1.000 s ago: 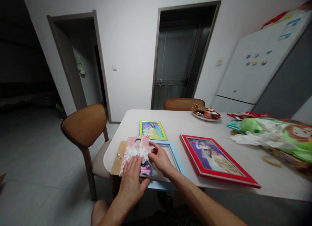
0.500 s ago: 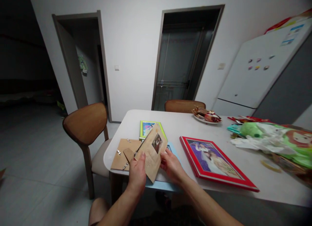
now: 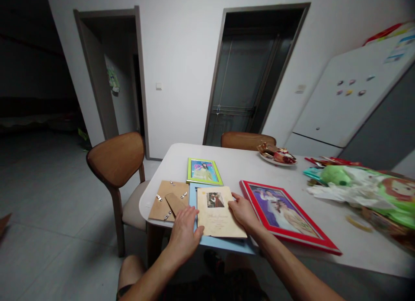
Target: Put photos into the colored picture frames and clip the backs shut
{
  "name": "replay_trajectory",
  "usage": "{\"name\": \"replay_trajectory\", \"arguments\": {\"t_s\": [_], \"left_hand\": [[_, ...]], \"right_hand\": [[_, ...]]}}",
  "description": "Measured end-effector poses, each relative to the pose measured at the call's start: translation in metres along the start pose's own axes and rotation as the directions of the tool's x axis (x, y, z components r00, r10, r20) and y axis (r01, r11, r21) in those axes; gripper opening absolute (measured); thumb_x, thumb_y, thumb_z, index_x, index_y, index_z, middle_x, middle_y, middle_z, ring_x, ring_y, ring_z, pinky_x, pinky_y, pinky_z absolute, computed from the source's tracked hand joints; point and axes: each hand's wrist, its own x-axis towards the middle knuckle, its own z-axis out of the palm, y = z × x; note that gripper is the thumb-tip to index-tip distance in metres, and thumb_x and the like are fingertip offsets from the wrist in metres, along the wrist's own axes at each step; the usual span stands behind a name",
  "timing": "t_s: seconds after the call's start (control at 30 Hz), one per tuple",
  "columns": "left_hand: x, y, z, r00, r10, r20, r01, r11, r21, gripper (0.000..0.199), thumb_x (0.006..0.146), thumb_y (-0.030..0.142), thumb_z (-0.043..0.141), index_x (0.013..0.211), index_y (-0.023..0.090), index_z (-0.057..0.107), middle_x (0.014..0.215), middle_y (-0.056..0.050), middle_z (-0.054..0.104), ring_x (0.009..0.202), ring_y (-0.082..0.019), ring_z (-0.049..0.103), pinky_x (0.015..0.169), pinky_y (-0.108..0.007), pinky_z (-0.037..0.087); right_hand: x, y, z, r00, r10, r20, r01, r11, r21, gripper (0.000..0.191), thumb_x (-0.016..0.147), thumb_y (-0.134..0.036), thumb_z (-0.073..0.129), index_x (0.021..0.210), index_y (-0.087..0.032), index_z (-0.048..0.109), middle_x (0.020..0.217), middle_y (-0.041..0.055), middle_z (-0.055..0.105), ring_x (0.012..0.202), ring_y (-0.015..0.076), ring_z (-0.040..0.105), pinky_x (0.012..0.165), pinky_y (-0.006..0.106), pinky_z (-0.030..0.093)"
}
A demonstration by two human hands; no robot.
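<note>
The white table holds 3 picture frames: a small green frame near the back, a blue frame in front of it, and a big red frame to the right. A brown board with shiny clips sits by the blue one. There's also a full plate, a messy pile and a yellow ring.
</note>
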Motion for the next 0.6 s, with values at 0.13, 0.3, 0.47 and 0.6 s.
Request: {"name": "replay_trajectory", "arguments": {"t_s": [0.13, 0.3, 0.47, 0.6], "left_hand": [[-0.0005, 0.0005, 0.0002, 0.998, 0.038, 0.052, -0.043, 0.995, 0.096, 0.039, 0.067, 0.019, 0.055, 0.105, 0.012, 0.052, 0.116, -0.014, 0.052, 0.114, -0.026, 0.04, 0.098, -0.046, 0.028], [-0.0005, 0.0001, -0.0024, 0.997, 0.046, 0.065, -0.052, 0.993, 0.104, 0.04, 0.067, 0.019, 0.055, 0.106, 0.012, 0.05, 0.116, -0.013, 0.052, 0.113, -0.026, 0.041, 0.097, -0.046, 0.029], [-0.0013, -0.0007, -0.0057, 0.997, 0.049, 0.056, -0.053, 0.995, 0.085, 0.04, 0.068, 0.021, 0.054, 0.106, 0.014, 0.05, 0.112, -0.011, 0.055, 0.111, -0.025, 0.043, 0.096, -0.045, 0.03], [-0.0027, 0.0009, -0.0081, 0.996, 0.04, 0.079, -0.047, 0.995, 0.087, 0.041, 0.068, 0.025, 0.056, 0.107, 0.014, 0.05, 0.115, -0.012, 0.053, 0.112, -0.026, 0.042, 0.097, -0.045, 0.029]], "right_hand": [[0.0016, -0.0048, 0.0081, 0.999, -0.023, -0.028, 0.022, 0.999, -0.028, 0.049, 0.061, -0.013, 0.041, 0.108, -0.009, 0.054, 0.072, 0.0076, 0.066, 0.055, 0.0138, 0.057, 0.049, 0.019, 0.04], [0.0015, -0.006, 0.0062, 1.0, -0.003, -0.023, 0.004, 0.999, 0.042, 0.049, 0.061, -0.015, 0.042, 0.107, -0.009, 0.055, 0.069, 0.006, 0.066, 0.052, 0.0132, 0.056, 0.046, 0.019, 0.039], [-0.0024, -0.0078, 0.0017, 1.0, 0.026, 0.001, -0.026, 0.991, 0.131, 0.048, 0.062, -0.017, 0.042, 0.108, -0.01, 0.054, 0.067, 0.0057, 0.065, 0.049, 0.0137, 0.056, 0.042, 0.02, 0.038], [-0.0022, -0.0047, 0.0068, 1.0, 0.023, 0.001, -0.023, 0.989, 0.147, 0.048, 0.061, -0.016, 0.043, 0.106, -0.01, 0.056, 0.066, 0.0053, 0.066, 0.049, 0.0144, 0.056, 0.045, 0.021, 0.039]]}}
